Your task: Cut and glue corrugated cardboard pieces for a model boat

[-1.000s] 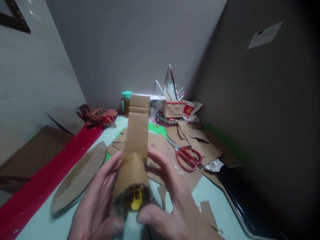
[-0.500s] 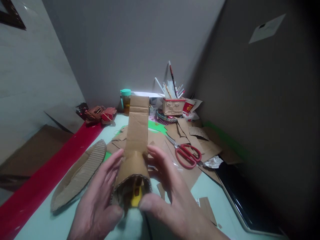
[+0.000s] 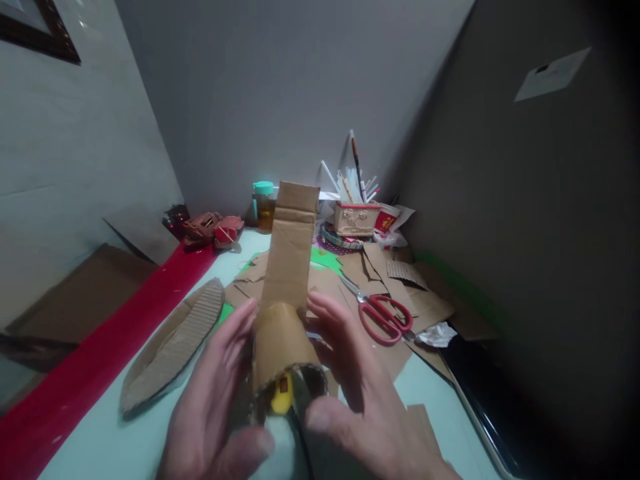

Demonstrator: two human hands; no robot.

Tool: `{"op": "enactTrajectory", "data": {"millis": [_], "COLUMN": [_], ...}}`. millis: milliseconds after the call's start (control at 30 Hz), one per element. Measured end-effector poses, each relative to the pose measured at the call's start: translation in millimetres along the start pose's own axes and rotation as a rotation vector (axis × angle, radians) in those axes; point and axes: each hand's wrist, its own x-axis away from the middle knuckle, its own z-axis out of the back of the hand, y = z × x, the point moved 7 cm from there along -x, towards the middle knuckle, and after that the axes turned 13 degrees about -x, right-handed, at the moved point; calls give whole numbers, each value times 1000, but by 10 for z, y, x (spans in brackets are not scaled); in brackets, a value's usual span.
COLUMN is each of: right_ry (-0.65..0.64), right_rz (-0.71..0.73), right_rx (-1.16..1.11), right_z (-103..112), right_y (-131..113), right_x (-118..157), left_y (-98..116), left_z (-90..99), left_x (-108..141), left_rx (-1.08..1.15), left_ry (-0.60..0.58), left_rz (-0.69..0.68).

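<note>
Between my hands is a brown cardboard piece (image 3: 287, 340), its near end curved into an arch with a corrugated edge. A long flat strip with creases near its tip reaches away from the curved part. My left hand (image 3: 213, 400) curls along its left side, fingertips against the cardboard and thumb below. On the right side my right hand (image 3: 357, 393) grips it, thumb near the arch's lower right rim. Through the arch opening shows a yellow object (image 3: 283, 395) with a dark cord; most of it is hidden, so its kind is unclear.
Red-handled scissors (image 3: 383, 319) lie on cardboard scraps (image 3: 360, 272) to the right. A boat-shaped cardboard piece (image 3: 173, 347) rests at the left. Behind stand a bottle with a teal lid (image 3: 264, 207) and a holder of sticks (image 3: 356, 219). A black flat device (image 3: 480, 393) lies at right.
The cardboard piece has tilted, its strip now leaning to the right and its arch opening turned lower. Both hands moved with it; the whole view shifted slightly.
</note>
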Motion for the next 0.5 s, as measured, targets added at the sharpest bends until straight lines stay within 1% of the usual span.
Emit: {"op": "enactTrajectory", "data": {"millis": [100,233,300,433,500], "right_ry": [32,70,68,27,12], "right_rz": [-31,-91,-81,-8,36], "right_rx": [5,41,56,29,50], "right_z": [42,106,122,103,86], "right_y": [23,63,58,17,-11], "right_x": [-34,-48,-46,-45,-46], "left_y": [38,59,60,124,95], "left_z": [-55,-107,-113,-106,-83], "left_x": [-21,-45,-49,-65,-79], "left_rx": [5,-27,-56,-86,-118], "left_ry": [-37,-72,-84,-78,-53], "left_rz": [88,134,114,20,57]}}
